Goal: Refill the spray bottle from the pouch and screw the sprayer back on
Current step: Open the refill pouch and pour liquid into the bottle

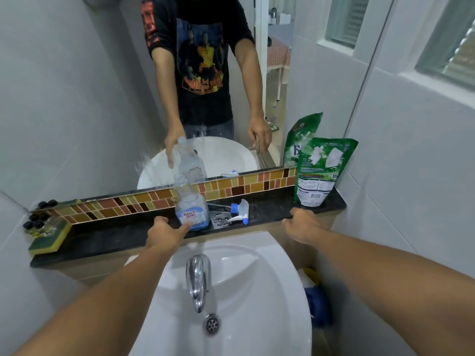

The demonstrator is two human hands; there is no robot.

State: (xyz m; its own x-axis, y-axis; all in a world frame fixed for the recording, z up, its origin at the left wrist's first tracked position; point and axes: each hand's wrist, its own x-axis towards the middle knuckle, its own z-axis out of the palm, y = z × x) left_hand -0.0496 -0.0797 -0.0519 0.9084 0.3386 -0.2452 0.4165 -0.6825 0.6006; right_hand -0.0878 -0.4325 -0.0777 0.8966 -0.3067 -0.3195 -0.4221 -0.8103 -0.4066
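A clear spray bottle [191, 201] with a blue-tinted base and no sprayer stands upright on the dark ledge [123, 236] behind the sink, its neck open. My left hand [167, 233] touches its base with the fingers apart, not wrapped around it. The white and blue sprayer head [239, 213] lies on its side on the ledge just right of the bottle, beside a small wet patch. The green refill pouch [321, 172] leans upright against the wall at the ledge's right end. My right hand [304, 224] hovers over the ledge, below and left of the pouch, holding nothing.
A white basin [270, 291] with a chrome tap [196, 281] sits below the ledge. A yellow-green sponge [50, 238] and a glass item with black caps lie at the ledge's left end. The mirror [102, 98] rises behind; white tiled walls close in both sides.
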